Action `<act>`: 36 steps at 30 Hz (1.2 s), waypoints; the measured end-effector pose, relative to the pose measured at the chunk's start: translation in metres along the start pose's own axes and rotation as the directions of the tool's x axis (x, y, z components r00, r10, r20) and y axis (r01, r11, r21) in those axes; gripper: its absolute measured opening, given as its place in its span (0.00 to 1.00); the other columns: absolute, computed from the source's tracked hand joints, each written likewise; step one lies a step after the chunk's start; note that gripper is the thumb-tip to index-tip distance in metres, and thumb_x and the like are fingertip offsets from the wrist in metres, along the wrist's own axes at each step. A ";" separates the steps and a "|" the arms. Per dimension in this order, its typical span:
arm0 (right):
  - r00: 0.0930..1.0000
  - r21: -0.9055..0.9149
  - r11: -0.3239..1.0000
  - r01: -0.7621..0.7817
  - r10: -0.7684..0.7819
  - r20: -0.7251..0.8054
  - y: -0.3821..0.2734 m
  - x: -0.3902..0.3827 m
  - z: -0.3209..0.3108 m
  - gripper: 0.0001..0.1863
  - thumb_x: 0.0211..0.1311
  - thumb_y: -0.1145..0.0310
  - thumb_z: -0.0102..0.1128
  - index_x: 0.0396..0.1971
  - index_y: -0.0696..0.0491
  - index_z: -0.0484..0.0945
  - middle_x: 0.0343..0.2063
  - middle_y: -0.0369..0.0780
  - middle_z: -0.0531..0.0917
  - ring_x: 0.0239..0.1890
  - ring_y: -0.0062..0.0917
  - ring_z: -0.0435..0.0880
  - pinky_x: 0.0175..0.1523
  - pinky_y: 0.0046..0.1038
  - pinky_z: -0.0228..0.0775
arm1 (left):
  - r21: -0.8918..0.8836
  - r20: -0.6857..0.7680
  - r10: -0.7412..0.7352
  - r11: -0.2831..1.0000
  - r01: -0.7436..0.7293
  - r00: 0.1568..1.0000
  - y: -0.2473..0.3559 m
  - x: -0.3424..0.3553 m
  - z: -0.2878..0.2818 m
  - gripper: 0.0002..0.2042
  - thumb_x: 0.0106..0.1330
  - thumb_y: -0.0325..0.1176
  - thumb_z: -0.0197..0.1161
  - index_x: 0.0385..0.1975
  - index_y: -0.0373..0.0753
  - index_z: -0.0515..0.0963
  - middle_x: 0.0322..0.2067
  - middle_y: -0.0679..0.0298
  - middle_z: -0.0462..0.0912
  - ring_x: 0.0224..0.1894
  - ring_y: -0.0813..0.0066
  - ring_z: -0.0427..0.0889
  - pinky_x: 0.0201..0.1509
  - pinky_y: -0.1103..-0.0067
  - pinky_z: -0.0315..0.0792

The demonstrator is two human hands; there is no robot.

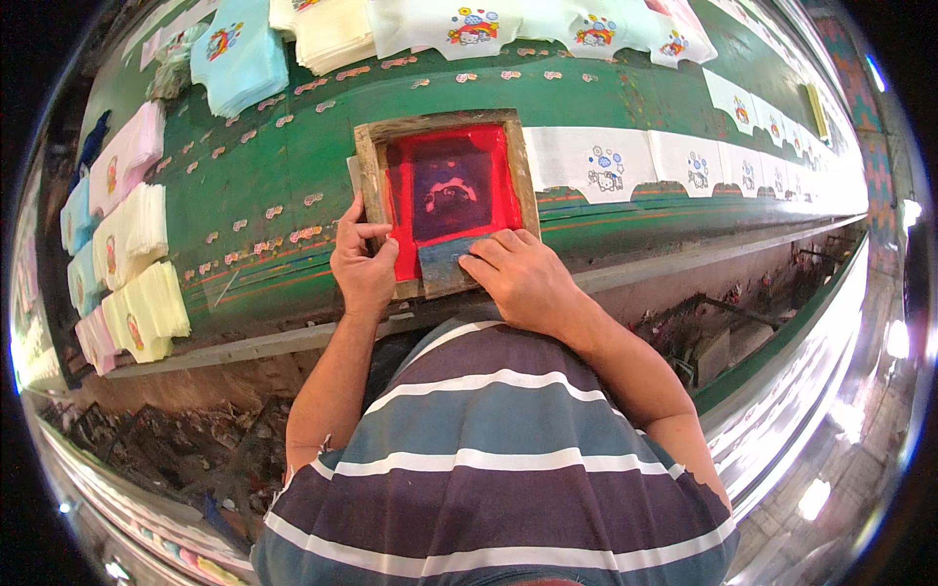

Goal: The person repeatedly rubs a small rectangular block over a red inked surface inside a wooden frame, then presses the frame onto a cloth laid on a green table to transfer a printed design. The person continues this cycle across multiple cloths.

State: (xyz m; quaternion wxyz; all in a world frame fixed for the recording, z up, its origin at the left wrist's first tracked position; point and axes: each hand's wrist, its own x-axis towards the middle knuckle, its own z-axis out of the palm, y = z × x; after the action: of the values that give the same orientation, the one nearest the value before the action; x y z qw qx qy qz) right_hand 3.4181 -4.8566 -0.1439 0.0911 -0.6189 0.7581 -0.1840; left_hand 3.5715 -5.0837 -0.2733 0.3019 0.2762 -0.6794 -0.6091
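Observation:
A wooden screen-printing frame [367,156] lies on the green table in front of me. Red ink covers its mesh, with a dark purple area in the middle. My left hand [365,259] is closed on the frame's left edge, thumb on the near-left corner. My right hand [518,278] grips a flat squeegee [445,264], its face stained blue-grey, which rests inside the frame's near end against the red ink. Part of the squeegee is hidden by my fingers. Whatever lies under the frame cannot be seen.
A row of white printed fabric pieces [606,166] runs right from the frame. Stacks of pastel printed pieces lie at the left [137,230] and far side [239,59]. Small printed marks dot the green table [264,176]. The table's near ledge [274,342] passes close to my body.

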 end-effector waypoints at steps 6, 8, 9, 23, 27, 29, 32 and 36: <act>0.988 0.154 0.988 0.002 -0.026 0.154 0.040 0.031 -0.026 0.16 0.64 0.75 0.70 0.53 0.57 0.90 0.48 0.47 0.91 0.55 0.48 0.90 0.64 0.48 0.83 | 0.044 -0.016 0.018 0.999 -0.017 1.000 0.006 0.003 0.004 0.15 0.69 0.18 0.73 0.55 0.37 0.88 0.79 0.42 0.77 0.78 0.56 0.80 0.79 0.66 0.74; 0.991 0.165 0.986 -0.022 0.000 0.133 0.056 0.049 -0.028 0.16 0.65 0.78 0.71 0.53 0.57 0.90 0.47 0.48 0.91 0.55 0.50 0.89 0.64 0.48 0.83 | 0.090 -0.020 0.023 0.996 -0.022 1.000 0.007 0.006 0.002 0.16 0.71 0.19 0.72 0.58 0.37 0.88 0.78 0.41 0.78 0.79 0.54 0.80 0.81 0.65 0.73; 0.993 0.171 0.985 -0.027 0.006 0.118 0.064 0.058 -0.029 0.17 0.66 0.79 0.71 0.54 0.57 0.90 0.47 0.49 0.91 0.55 0.50 0.89 0.64 0.49 0.83 | 0.083 -0.019 0.020 0.996 -0.018 1.000 0.006 0.007 0.002 0.16 0.72 0.18 0.71 0.58 0.37 0.88 0.78 0.41 0.78 0.79 0.53 0.80 0.81 0.64 0.73; 0.981 -0.071 0.996 0.052 -0.064 -0.180 0.068 0.073 0.010 0.21 0.62 0.76 0.66 0.56 0.53 0.90 0.50 0.43 0.88 0.54 0.44 0.88 0.63 0.47 0.80 | 0.172 -0.043 0.057 0.984 -0.049 0.997 0.008 0.003 0.006 0.09 0.74 0.17 0.70 0.50 0.36 0.89 0.76 0.44 0.82 0.76 0.53 0.82 0.81 0.63 0.72; 0.975 -0.046 0.995 0.089 -0.096 -0.199 0.040 0.040 0.019 0.19 0.65 0.68 0.67 0.55 0.53 0.90 0.49 0.42 0.87 0.52 0.40 0.87 0.58 0.45 0.79 | 0.192 -0.054 0.077 0.979 -0.065 0.996 0.007 0.003 0.007 0.08 0.75 0.18 0.71 0.48 0.37 0.89 0.75 0.44 0.82 0.76 0.53 0.82 0.81 0.63 0.72; 0.979 -0.044 0.994 0.104 -0.110 -0.171 0.027 0.024 0.019 0.19 0.68 0.65 0.66 0.56 0.53 0.90 0.50 0.41 0.87 0.52 0.39 0.87 0.57 0.44 0.79 | 0.233 -0.048 0.094 0.969 -0.081 0.994 0.008 0.002 0.006 0.07 0.75 0.18 0.71 0.48 0.37 0.90 0.75 0.44 0.83 0.76 0.53 0.82 0.81 0.63 0.72; 0.990 -0.007 0.996 0.094 -0.094 -0.104 0.010 0.005 0.015 0.19 0.69 0.64 0.65 0.56 0.52 0.90 0.51 0.41 0.87 0.53 0.38 0.87 0.58 0.43 0.80 | 0.176 -0.041 0.040 0.984 -0.032 0.998 0.010 0.003 0.004 0.08 0.76 0.19 0.71 0.49 0.37 0.90 0.76 0.43 0.82 0.76 0.53 0.82 0.81 0.63 0.73; 0.994 0.051 0.994 0.101 -0.098 -0.053 0.003 -0.004 0.013 0.19 0.70 0.65 0.65 0.57 0.51 0.90 0.53 0.40 0.87 0.56 0.39 0.87 0.62 0.45 0.81 | 0.221 -0.027 0.054 0.974 -0.047 0.998 0.016 0.000 0.004 0.12 0.72 0.19 0.74 0.52 0.37 0.91 0.77 0.43 0.81 0.79 0.51 0.80 0.82 0.62 0.72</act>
State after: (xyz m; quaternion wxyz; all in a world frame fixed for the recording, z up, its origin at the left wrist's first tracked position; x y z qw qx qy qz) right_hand 3.4212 -4.8545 -0.1573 0.0791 -0.6485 0.7231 -0.2242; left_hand 3.5682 -5.0793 -0.2580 0.2960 0.3006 -0.7443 -0.5177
